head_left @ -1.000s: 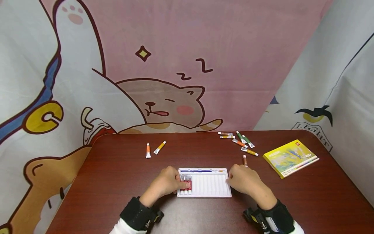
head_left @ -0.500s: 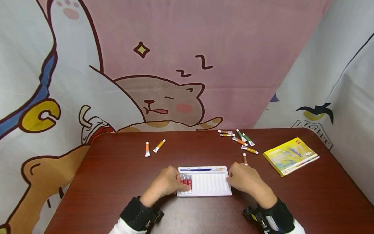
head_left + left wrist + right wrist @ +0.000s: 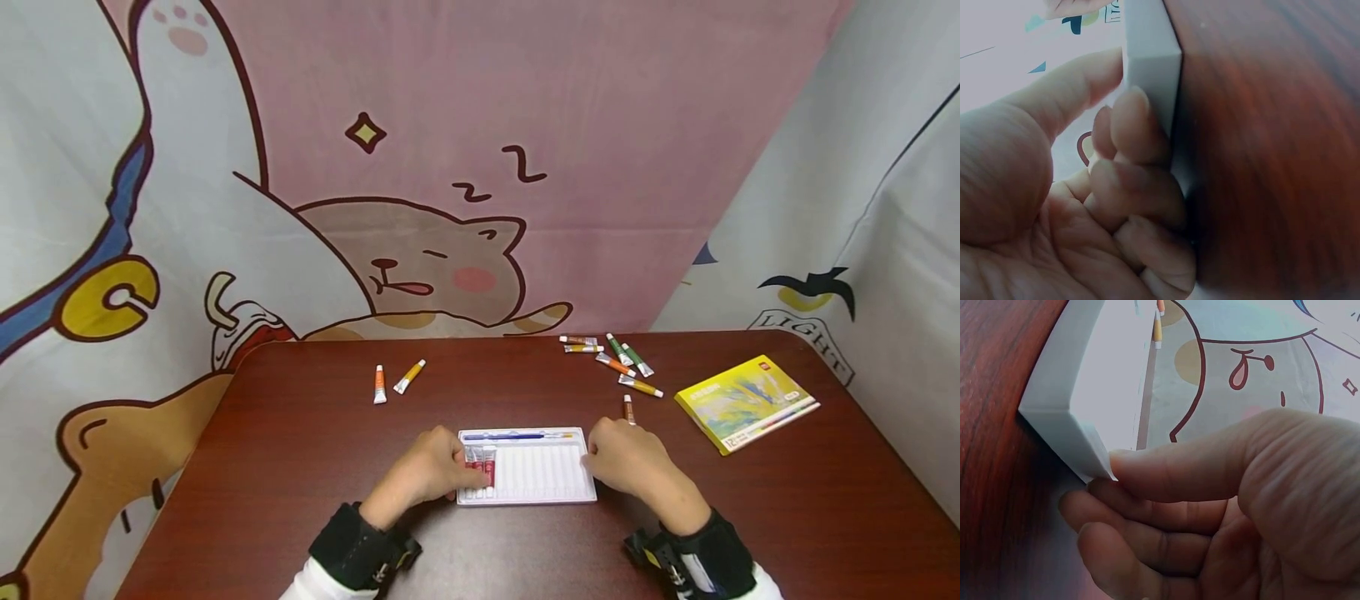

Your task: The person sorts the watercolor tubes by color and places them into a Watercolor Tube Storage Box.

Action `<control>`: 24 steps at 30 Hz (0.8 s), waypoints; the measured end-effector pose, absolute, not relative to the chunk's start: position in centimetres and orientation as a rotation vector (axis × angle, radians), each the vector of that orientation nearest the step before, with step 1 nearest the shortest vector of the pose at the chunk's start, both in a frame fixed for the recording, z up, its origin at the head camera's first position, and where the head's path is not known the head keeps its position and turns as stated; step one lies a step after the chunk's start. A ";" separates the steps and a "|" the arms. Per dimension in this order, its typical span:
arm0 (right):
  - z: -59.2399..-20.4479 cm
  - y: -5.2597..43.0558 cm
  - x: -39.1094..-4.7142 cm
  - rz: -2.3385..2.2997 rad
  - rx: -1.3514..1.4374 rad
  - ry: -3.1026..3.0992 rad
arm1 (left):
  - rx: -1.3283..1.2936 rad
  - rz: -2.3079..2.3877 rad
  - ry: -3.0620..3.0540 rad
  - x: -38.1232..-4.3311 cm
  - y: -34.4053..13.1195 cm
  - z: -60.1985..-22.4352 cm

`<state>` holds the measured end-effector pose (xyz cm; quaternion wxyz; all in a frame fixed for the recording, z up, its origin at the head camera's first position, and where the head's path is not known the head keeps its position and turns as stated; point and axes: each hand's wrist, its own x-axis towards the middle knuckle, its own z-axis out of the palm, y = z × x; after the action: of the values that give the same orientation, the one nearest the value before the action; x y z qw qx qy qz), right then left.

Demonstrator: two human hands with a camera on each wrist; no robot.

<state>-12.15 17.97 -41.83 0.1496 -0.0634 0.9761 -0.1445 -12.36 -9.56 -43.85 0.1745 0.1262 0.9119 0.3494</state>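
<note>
A white plastic paint tray (image 3: pixel 527 503) lies on the table between my two hands. My left hand (image 3: pixel 426 463) holds its left end, the thumb reaching over the rim onto red paint tubes (image 3: pixel 489 467) and the other fingers curled against the outer wall in the left wrist view. Those tubes sit side by side in the leftmost slots, partly hidden by the thumb. At the opposite end, my right hand (image 3: pixel 628 460) pinches the rim between thumb and fingers, as the right wrist view shows. A blue paintbrush (image 3: pixel 510 437) lies in the tray's long back slot.
Behind the tray on the left lie an orange tube (image 3: pixel 379 385) and a yellow tube (image 3: pixel 409 377). Several more tubes (image 3: pixel 615 364) are scattered at the back right. A brown tube (image 3: pixel 628 409) lies just beyond my right hand. A yellow box (image 3: pixel 746 404) rests farther right.
The tray has shifted very slightly to the right, and the left thumb has moved a little over the red tubes. Both hands keep their hold on the tray.
</note>
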 end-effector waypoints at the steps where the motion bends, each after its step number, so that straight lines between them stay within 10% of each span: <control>1: -41.8 18.0 -12.1 -0.415 -0.182 2.804 | 0.360 0.990 2.590 -12.4 -9.5 -43.9; 24: -42.0 18.1 -12.1 -0.415 -0.204 2.824 | 0.400 0.919 2.785 -11.5 -7.1 -43.6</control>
<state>-12.13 18.08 -41.95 0.1396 -0.0705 0.9772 -0.1435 -11.49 -7.06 -43.60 0.0910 0.1344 0.9370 0.3093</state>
